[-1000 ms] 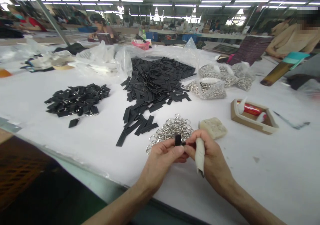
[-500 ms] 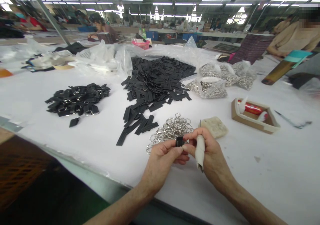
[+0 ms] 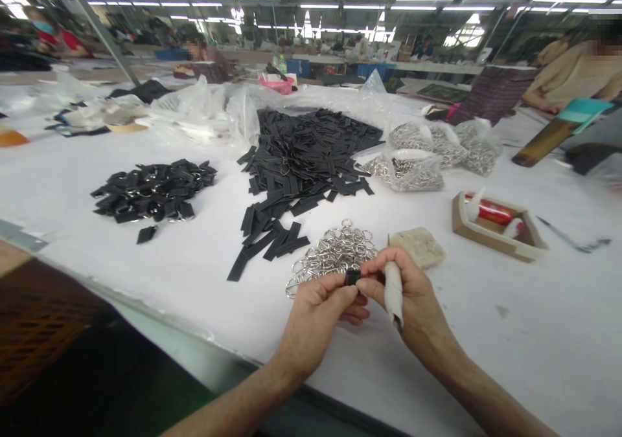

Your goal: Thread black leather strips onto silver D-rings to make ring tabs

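Note:
A short black strap piece [image 3: 352, 276], folded over, is pinched between the fingertips of my left hand [image 3: 315, 317] and my right hand [image 3: 401, 288]. My right hand is closed and also keeps a tool with a cloth-wrapped handle [image 3: 393, 292] between thumb and fingers; a thin dark tip pokes up beyond the index finger. Just behind my fingers lies a heap of silver metal rings [image 3: 335, 252]. Whether a ring sits inside the fold is hidden by my fingers. Flat black strips [image 3: 272, 236] spread from a large pile [image 3: 311, 152] farther back.
At left is a pile of folded black pieces with metal rings [image 3: 155, 191]. Bags of rings [image 3: 415, 170] stand at the back right. A yellowish block [image 3: 418, 247], a cardboard tray [image 3: 500, 244] with a red tube, and a thin metal tool [image 3: 573, 235] lie right.
The black strap's folded end has come down flatter between my fingertips. The wrapped tool in my right hand has tilted slightly. The whole view has shifted a little.

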### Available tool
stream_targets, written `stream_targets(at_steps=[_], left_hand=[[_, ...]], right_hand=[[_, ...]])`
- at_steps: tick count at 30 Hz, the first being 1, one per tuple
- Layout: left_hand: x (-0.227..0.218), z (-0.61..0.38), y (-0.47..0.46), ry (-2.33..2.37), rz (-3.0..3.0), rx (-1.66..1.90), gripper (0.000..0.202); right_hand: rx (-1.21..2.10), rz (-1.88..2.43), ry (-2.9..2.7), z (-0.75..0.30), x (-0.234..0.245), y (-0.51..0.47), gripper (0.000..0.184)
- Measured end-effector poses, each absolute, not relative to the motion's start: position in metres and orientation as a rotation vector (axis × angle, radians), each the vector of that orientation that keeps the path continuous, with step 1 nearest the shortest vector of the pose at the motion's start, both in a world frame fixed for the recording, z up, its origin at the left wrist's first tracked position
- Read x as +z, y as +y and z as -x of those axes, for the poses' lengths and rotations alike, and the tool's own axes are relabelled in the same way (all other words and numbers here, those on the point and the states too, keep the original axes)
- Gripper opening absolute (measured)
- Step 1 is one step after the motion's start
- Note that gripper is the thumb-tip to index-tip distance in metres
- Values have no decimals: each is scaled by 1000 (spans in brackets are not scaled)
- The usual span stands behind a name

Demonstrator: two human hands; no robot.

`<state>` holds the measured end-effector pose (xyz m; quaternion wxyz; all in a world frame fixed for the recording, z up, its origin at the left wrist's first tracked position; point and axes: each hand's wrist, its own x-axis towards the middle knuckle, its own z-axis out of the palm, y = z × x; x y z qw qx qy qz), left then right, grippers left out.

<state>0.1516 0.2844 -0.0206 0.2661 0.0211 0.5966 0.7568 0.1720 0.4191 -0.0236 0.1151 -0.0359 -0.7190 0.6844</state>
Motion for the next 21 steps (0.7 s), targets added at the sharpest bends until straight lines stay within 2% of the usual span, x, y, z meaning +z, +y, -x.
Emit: stream_targets(at_steps=[16,21], left_hand=[[-19,-154,285,1701,-83,1967,15],[-9,-146,277,2102,-328,1682,22]], right_hand=[[2054,114,-2089,-172,-21,417,16],[2038,120,-2118,-172,-20,418,17]])
